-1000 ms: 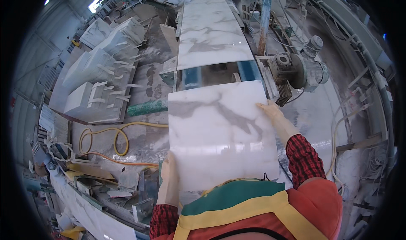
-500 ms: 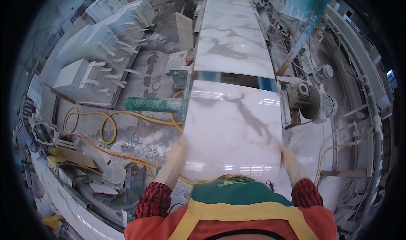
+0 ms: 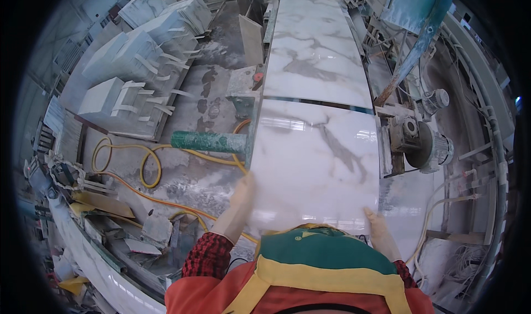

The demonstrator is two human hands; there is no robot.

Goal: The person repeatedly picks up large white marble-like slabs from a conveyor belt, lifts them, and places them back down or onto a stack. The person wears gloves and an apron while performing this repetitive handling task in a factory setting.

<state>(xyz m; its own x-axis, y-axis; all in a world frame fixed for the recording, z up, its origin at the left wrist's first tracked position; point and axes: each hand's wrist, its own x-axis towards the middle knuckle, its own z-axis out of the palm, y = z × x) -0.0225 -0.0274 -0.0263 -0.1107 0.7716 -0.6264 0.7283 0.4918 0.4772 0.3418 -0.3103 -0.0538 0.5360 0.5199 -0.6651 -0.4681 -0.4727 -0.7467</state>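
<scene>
A glossy white slab with grey marble veins (image 3: 315,164) lies flat in front of me on the line. A second veined slab (image 3: 318,48) lies beyond it, a narrow dark gap between the two. My left hand (image 3: 241,196), in a pale glove, grips the near slab's left edge; its fingers are partly hidden by that edge. At the slab's near right corner my right hand (image 3: 380,232) is closed on the edge, one fingertip showing over the top face. The slab's nearest edge is hidden behind my green and yellow apron (image 3: 326,253).
A green roller (image 3: 209,142) juts out left of the slab. A yellow hose (image 3: 152,167) loops over the dusty floor. Strapped slab stacks (image 3: 119,104) stand at far left, broken pieces (image 3: 157,231) at lower left. A motor (image 3: 434,148) sits close on the right.
The gap between the two slabs has narrowed as the near slab slid away from me. My right hand has moved back toward me along its edge. The view has shifted slightly.
</scene>
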